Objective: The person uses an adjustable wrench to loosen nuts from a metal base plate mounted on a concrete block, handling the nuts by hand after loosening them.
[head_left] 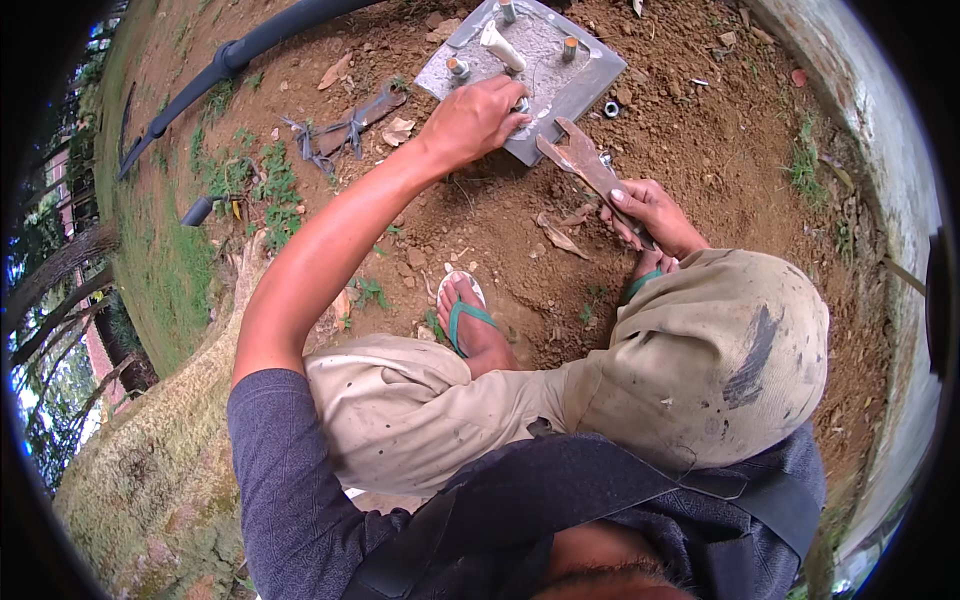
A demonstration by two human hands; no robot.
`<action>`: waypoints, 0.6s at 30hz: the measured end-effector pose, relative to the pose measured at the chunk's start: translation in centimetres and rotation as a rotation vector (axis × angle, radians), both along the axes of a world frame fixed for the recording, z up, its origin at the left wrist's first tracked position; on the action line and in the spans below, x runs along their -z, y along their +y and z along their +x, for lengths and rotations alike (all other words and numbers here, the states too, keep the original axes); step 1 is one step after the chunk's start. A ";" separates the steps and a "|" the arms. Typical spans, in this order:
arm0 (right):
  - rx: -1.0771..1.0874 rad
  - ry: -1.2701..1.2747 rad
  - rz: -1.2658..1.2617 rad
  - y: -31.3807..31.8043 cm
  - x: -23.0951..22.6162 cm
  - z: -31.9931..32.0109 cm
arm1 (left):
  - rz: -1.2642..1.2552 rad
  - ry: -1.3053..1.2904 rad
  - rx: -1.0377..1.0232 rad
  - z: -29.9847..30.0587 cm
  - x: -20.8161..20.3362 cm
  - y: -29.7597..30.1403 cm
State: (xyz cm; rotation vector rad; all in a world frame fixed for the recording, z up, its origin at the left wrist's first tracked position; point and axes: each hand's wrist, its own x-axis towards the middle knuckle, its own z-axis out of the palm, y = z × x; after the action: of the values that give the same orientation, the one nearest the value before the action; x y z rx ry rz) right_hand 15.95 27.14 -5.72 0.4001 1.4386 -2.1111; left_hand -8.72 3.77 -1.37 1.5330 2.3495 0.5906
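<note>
A grey square concrete base (600,72) with threaded bolts standing up from it is set in the soil ahead of me. My left hand (478,118) reaches over its near edge, thumb and fingers closed around a bolt (521,103) at the near corner. The fingers partly hide that bolt, so I cannot tell whether a nut is on it. A rusty open-end wrench (588,166) is gripped in my right hand (652,212), its jaw beside the base's near right edge. Other bolts (570,48) and a white pipe end (502,46) rise from the base.
A loose nut (611,109) lies on the soil right of the base. A black pipe (235,55) runs along the far left. A dark strip tied with grey cloth (350,125) lies left of my hand. A pale wall (870,110) borders the right, a tree root (150,450) the left.
</note>
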 end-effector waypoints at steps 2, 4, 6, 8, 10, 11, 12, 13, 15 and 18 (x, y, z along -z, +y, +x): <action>-0.004 -0.010 0.036 -0.1 -0.2 -0.3 | -0.046 0.072 0.057 -0.2 0.0 0.0; 0.015 -0.003 0.077 0.0 -0.3 -0.3 | -0.064 0.132 0.103 0.0 0.5 0.7; 0.043 0.026 0.118 0.1 -0.2 0.0 | -0.070 0.169 0.068 0.6 1.1 1.5; 0.042 0.087 0.142 -0.5 0.8 -0.4 | -0.093 0.212 0.028 0.8 1.0 1.4; 0.068 0.104 0.186 -0.6 0.8 0.1 | -0.082 0.224 0.021 1.3 1.5 1.8; 0.078 0.085 0.194 -0.6 0.7 0.4 | -0.120 0.231 0.016 1.7 1.8 2.1; 0.075 0.082 0.192 -1.4 0.7 0.2 | -0.171 0.252 -0.003 1.7 2.1 1.2; 0.074 0.099 0.178 -2.6 0.8 -0.7 | -0.233 0.293 -0.023 0.9 1.0 0.4; 0.030 0.105 0.208 -3.3 0.1 -0.9 | -0.171 0.353 -0.071 1.6 0.4 -0.7; 0.068 0.050 0.176 -3.0 0.9 -0.4 | -0.124 0.352 0.003 0.4 0.0 0.3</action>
State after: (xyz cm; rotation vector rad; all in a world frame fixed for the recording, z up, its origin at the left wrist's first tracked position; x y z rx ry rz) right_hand 15.54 24.13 -6.58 0.4726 1.6688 -2.0669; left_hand -8.29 4.10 -1.41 1.6971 2.5770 0.1788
